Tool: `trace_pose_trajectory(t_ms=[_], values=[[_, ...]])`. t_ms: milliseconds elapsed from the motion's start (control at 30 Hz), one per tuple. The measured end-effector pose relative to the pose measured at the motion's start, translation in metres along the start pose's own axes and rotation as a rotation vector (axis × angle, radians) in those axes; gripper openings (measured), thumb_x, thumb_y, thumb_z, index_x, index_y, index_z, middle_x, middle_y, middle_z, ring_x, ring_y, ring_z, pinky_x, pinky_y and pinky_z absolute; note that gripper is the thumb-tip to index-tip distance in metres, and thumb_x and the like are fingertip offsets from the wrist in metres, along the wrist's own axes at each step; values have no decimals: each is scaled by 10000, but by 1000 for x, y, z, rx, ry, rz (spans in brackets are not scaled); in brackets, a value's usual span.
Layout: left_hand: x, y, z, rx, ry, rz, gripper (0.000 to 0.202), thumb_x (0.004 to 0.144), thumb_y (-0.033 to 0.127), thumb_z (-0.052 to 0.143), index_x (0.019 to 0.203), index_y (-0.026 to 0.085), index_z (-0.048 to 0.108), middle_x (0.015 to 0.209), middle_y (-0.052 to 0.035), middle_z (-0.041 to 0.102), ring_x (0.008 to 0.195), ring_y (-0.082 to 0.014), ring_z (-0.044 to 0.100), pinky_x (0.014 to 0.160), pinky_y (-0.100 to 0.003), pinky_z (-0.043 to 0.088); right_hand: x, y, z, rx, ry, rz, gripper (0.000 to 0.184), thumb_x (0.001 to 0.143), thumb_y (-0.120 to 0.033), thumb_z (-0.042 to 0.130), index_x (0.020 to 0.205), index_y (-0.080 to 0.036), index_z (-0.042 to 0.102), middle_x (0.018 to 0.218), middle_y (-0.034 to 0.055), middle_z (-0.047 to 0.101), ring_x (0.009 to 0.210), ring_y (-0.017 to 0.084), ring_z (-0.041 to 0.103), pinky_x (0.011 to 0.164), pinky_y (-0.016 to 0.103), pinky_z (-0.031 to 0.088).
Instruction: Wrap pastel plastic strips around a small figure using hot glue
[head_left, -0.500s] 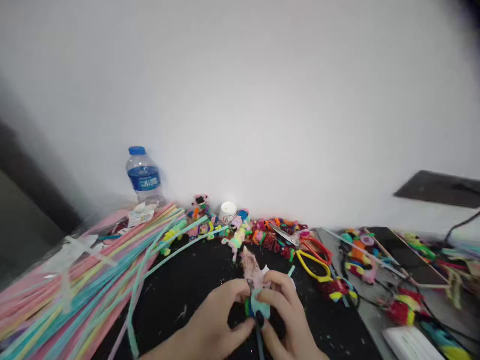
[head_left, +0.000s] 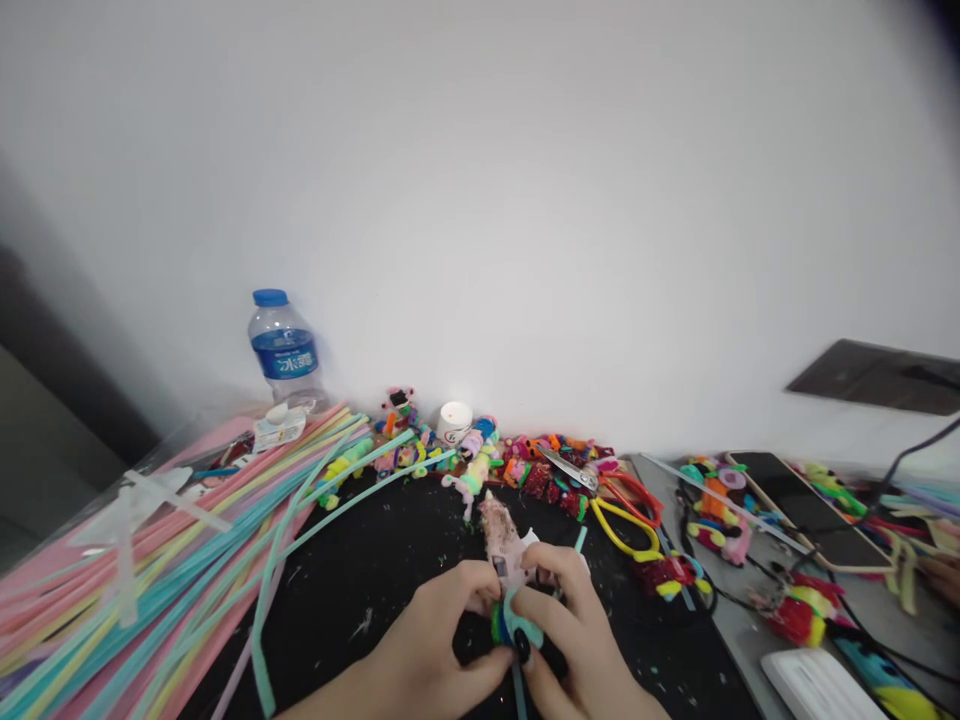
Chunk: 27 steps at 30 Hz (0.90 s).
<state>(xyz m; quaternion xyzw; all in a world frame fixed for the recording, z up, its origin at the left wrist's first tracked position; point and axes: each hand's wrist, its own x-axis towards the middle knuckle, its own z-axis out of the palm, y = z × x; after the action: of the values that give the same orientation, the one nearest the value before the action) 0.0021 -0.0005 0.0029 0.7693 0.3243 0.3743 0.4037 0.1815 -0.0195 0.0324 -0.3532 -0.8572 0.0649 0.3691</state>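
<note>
Low in the middle of the view, my left hand (head_left: pixel 442 635) and my right hand (head_left: pixel 574 630) meet with their fingertips pinched together. Between them is a small piece of fuzzy pipe cleaner (head_left: pixel 527 630), mint green with some darker green and blue on its left side. A mint strand curves over its top, and a bluish strip hangs below. Fingers cover much of the piece. Just beyond my fingertips lies a pale pink tool (head_left: pixel 501 530) with a crusted, tapered tip, which looks like a glue gun. My right fingers overlap its near end, and whether they touch it I cannot tell.
Long pastel pipe cleaners (head_left: pixel 202 560) spread across the left, near a water bottle (head_left: pixel 285 350). Fuzzy figures and a paper cup (head_left: pixel 454 424) line the wall. Scissors (head_left: pixel 630 515) lie right of the black mat (head_left: pixel 352 610). Farther right are a phone (head_left: pixel 810 510), cables and a white box (head_left: pixel 821 685).
The mint strand now shows as a curve over the top of the piece, where a rounded mint patch showed before. My right fingers have shifted slightly. The view has moved a little.
</note>
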Motion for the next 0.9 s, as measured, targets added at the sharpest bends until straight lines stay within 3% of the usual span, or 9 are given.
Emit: trace_pose_trajectory(t_ms=[367,667,800,900], values=[[3,10,2,-113,-30,-53,330,625,29,594,876,213,484,828,20,652,727,-123,636,681,-189,510,-3,5,5,37,-31,-32,386,613,-96,411,977,-180,508,1069,91,395,879,220,444,708,348,402],[6,12,2,-248,-49,-84,376,601,-18,579,885,209,482,842,16,628,769,-140,619,716,-235,522,-2,6,4,73,-108,41,358,651,-94,428,985,-205,491,1067,76,417,885,225,458,718,352,390],[10,8,0,-399,14,-173,316,690,42,596,904,214,439,825,13,600,778,-143,604,693,-253,507,-6,7,1,181,-62,109,421,751,-199,472,1165,-207,397,1176,95,399,1034,267,424,839,399,367],[14,1,-1,-540,88,-223,286,742,131,622,909,222,409,803,22,573,770,-136,584,626,-221,466,-9,9,2,128,1,192,456,794,-222,475,1231,-204,345,1182,101,420,1069,277,406,870,418,340]])
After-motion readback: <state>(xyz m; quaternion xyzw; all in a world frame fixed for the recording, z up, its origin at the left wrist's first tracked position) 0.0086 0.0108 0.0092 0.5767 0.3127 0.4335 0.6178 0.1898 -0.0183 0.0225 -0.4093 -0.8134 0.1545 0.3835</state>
